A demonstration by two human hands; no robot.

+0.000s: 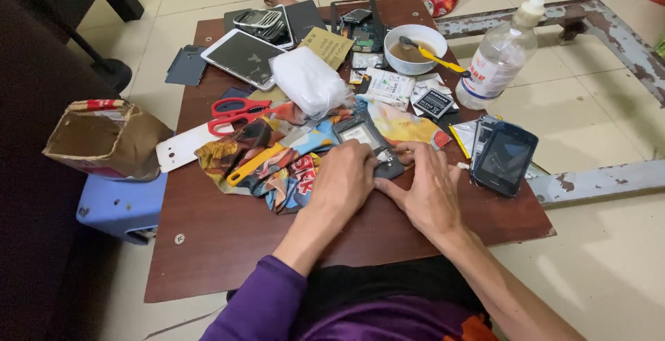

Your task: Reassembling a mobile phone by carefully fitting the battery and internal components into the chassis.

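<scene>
Left hand (344,178): grip pressed down on a small dark phone (374,148).
Right hand (424,187): fingers spread, touching the phone's lower end.
Phone: lay on patterned cloth (277,164), mid-counter (228,237).
Nearby: red scissors (239,114), another dark phone (504,157).

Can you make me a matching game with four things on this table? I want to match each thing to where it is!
Things:
1. red-handled scissors
2. white ceramic bowl
3. clear plastic bottle with a white cap
4. dark blue phone

Places:
A. right edge of the table, beside the right hand
B. far right corner, standing upright
C. left of the colourful cloth
D. far side, holding brown liquid and a yellow-handled tool

Pairs: 1-C, 2-D, 3-B, 4-A
</scene>
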